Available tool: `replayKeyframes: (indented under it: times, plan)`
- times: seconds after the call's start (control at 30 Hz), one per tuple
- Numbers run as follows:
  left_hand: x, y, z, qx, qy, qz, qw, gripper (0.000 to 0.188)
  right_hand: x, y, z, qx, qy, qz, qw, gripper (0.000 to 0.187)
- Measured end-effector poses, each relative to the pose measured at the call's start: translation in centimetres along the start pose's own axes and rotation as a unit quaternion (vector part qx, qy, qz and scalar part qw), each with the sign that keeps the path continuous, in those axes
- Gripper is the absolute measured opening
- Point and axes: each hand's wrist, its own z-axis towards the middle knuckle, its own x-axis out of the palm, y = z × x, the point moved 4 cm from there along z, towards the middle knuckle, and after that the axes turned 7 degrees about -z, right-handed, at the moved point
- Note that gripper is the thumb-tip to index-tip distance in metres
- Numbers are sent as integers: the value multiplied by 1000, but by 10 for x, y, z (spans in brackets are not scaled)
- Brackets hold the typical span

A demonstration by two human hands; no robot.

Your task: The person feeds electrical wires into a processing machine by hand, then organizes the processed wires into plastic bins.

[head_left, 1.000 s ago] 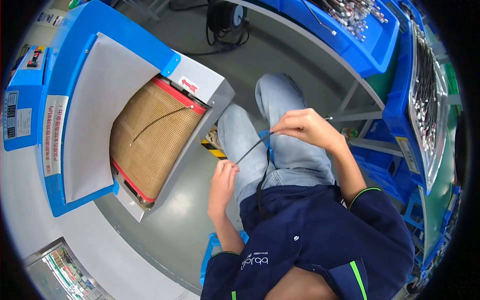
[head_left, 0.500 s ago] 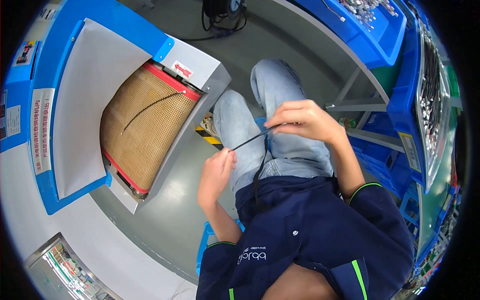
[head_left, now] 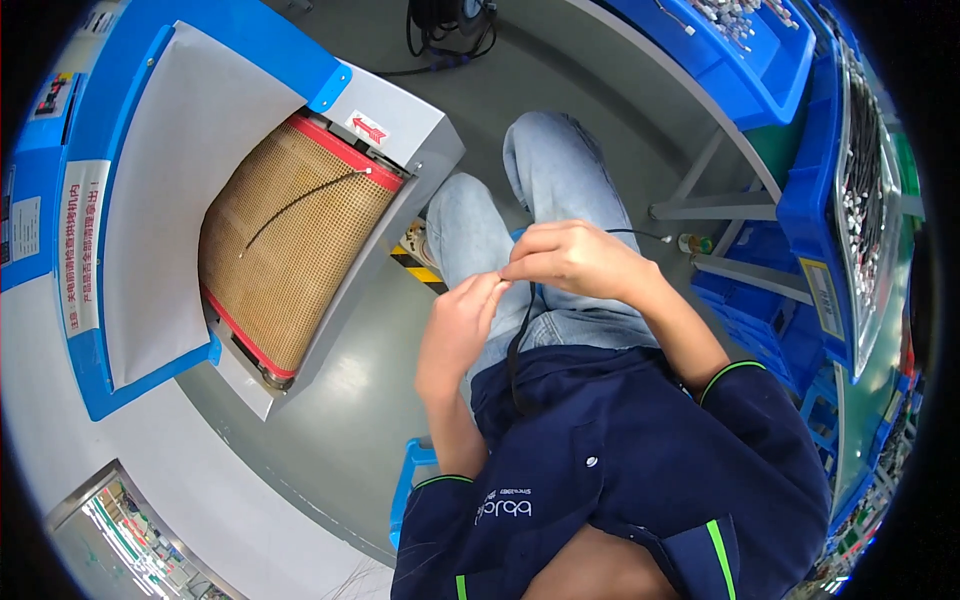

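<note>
My left hand [head_left: 462, 325] and my right hand [head_left: 578, 262] meet above my thighs, fingertips close together. The right fingers are closed around a thin black cable [head_left: 638, 233], whose free end with a small white connector sticks out to the right. My left fingers are pinched at the cable's other side; its end there is hidden. A dark cord or strip [head_left: 517, 345] hangs over my lap below the hands; I cannot tell whether it belongs to the cable. To the left, another black cable [head_left: 300, 200] lies on a brown mesh conveyor belt [head_left: 310, 270] with red edges.
The belt comes out of a blue and white machine [head_left: 165, 210] at left. Blue bins [head_left: 750, 60] of wired connectors stand on the right, along with a clear-bagged bundle of black cables [head_left: 860, 200]. Grey table legs [head_left: 735, 207] are beside my right knee; a blue stool [head_left: 408, 480] shows under me.
My hands have come together; the cable stretch between them is now covered by fingers. The white connector end now shows to the right of my right hand.
</note>
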Motion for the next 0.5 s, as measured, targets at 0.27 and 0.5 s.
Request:
replayKeyframes:
  times: [0.27,0.5]
  plan:
    - [-14,-6,-10,136,-125,154,971,15,5,-6,1,51,-26,63,996,15]
    - [-14,-4,-9,133,-101,70,984,12,7,7,7,-44,-42,37,997,14]
